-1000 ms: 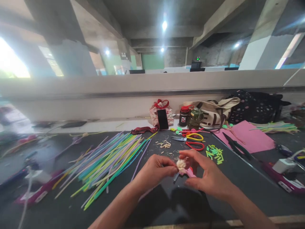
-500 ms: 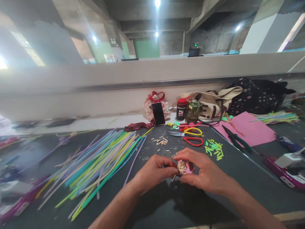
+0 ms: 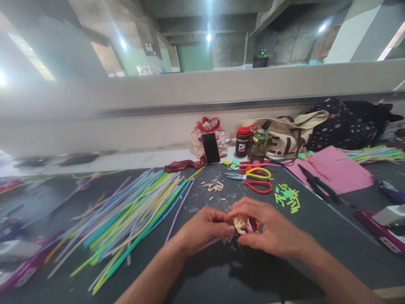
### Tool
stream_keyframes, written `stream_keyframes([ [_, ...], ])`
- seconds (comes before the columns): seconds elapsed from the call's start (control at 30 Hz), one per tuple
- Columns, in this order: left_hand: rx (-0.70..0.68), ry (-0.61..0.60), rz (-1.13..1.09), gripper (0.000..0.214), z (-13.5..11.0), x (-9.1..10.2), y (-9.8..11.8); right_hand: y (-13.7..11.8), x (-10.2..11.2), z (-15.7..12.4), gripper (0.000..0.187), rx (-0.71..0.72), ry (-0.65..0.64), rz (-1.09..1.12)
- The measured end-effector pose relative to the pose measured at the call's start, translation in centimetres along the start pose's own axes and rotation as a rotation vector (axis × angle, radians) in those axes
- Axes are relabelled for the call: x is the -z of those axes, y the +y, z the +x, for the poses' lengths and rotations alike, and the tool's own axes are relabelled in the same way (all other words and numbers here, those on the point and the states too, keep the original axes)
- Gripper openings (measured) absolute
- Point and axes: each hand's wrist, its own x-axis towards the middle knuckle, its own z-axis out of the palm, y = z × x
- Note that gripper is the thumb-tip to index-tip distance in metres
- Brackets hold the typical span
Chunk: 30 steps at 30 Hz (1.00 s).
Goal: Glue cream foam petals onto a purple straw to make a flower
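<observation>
Both my hands meet over the dark table (image 3: 221,278), pinching a small cream-coloured bundle of short cut pieces (image 3: 240,223) with a bit of pink behind it. My left hand (image 3: 205,228) grips it from the left with thumb and fingers closed. My right hand (image 3: 272,230) curls over it from the right, fingers closed round the same bundle. A big fan of coloured pipe-cleaner sticks (image 3: 133,215) lies to the left of my hands.
Scissors with yellow and red handles (image 3: 255,179), green cut bits (image 3: 287,197) and cream scraps (image 3: 215,188) lie beyond my hands. A phone (image 3: 210,147), jars (image 3: 253,145), bags and a pink sheet (image 3: 335,173) with pliers (image 3: 316,183) stand farther back and right.
My hands have closed in tighter on the small bundle and the right fingers have wrapped further over it. The camera has tipped down slightly.
</observation>
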Motion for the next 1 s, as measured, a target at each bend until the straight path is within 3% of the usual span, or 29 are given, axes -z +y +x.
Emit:
stream_keyframes([
  [0.27,0.006,0.008,0.0,0.021,0.0,0.5,-0.3,0.2,-0.5,0.4,0.028,-0.016,0.014,0.029],
  [0.73,-0.001,0.051,0.027,0.025,-0.3,0.7,-0.1,0.1,-0.9,1.1,0.022,-0.004,0.024,0.056],
  [0.8,-0.021,0.063,-0.007,0.025,-0.3,0.7,0.0,0.0,-0.9,1.3,0.027,-0.038,0.016,0.049],
  [0.93,-0.03,0.154,-0.084,0.027,0.0,1.4,-0.3,0.0,-0.6,1.3,0.059,-0.167,0.047,0.028],
  [1.0,-0.006,0.206,-0.166,0.029,0.2,2.2,-0.5,0.2,-0.5,1.4,0.058,-0.235,0.117,0.014],
])
